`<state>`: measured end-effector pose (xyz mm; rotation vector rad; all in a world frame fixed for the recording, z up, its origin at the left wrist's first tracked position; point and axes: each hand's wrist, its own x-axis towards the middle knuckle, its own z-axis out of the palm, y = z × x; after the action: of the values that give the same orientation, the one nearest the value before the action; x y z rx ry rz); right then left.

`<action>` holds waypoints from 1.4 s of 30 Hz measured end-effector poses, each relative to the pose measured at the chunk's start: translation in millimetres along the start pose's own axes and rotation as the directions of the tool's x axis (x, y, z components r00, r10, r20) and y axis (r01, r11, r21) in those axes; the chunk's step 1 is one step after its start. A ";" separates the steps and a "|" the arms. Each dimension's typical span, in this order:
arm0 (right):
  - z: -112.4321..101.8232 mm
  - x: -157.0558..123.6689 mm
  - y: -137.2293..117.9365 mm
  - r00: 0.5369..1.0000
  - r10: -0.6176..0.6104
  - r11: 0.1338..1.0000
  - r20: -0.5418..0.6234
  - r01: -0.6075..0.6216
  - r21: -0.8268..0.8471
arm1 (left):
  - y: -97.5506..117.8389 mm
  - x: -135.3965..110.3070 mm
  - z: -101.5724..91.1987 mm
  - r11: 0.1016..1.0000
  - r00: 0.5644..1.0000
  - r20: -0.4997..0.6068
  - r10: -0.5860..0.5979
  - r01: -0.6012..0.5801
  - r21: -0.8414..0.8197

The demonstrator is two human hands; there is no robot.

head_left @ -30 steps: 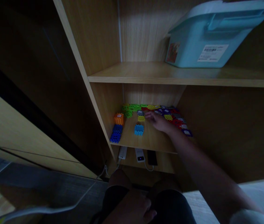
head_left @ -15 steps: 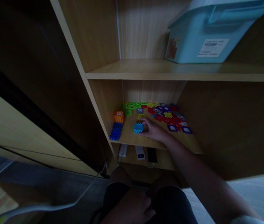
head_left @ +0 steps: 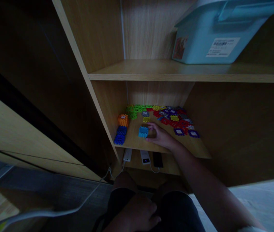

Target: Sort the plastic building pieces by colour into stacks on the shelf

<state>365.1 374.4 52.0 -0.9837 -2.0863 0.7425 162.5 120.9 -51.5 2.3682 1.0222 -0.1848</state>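
On the middle shelf stands a light-blue stack of interlocking plastic tiles (head_left: 143, 131). My right hand (head_left: 160, 135) is just to its right, thumb and fingers spread apart around that side, with no grip on the stack. My left hand (head_left: 138, 212) rests loosely on my lap, dim, with its fingers slightly apart and nothing seen in it. Behind the stack lie a yellow tile (head_left: 146, 119) and a grey tile (head_left: 145, 113). To the left are an orange tile stack (head_left: 123, 120) and dark-blue tile stacks (head_left: 120, 135).
Green tiles (head_left: 133, 111) lie at the back left, and mixed red, purple and yellow tiles (head_left: 175, 120) spread over the right. A light-blue bin (head_left: 200, 42) sits on the upper shelf. Below are a white power bank (head_left: 145, 157), a dark flat device (head_left: 157, 159) and a white cable (head_left: 79, 206).
My right hand has drawn slightly right, away from the light-blue stack, its fingers coming off it. My left hand stays on my lap.
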 end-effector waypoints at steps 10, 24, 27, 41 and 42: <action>2.4 -5.2 -1.1 0.998 0.009 0.996 -0.062 -0.015 -0.086 | 8.0 -1.9 -15.0 1.000 0.998 0.067 -0.009 0.009 -0.005; 6.1 -4.5 -0.2 0.995 -0.045 0.988 -0.090 0.030 -0.154 | 2.5 0.7 -1.2 1.000 0.999 0.033 0.014 -0.014 -0.003; 6.0 -4.7 -0.9 0.995 -0.041 0.987 -0.089 0.026 -0.159 | 2.0 0.4 0.1 1.000 1.000 0.017 0.022 -0.023 0.002; 2.4 -7.5 -13.7 0.977 -0.111 0.977 -0.181 0.074 -0.199 | 5.5 0.8 -11.2 0.998 0.998 0.026 -0.064 0.063 0.014; 1.4 -8.0 -15.2 0.974 -0.120 0.973 -0.194 0.076 -0.218 | 5.1 0.9 -11.9 0.997 0.998 0.015 -0.069 0.069 0.017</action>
<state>361.5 359.3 59.5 -1.0146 -2.0411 0.3579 165.7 125.0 -39.5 2.3439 1.0998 -0.2373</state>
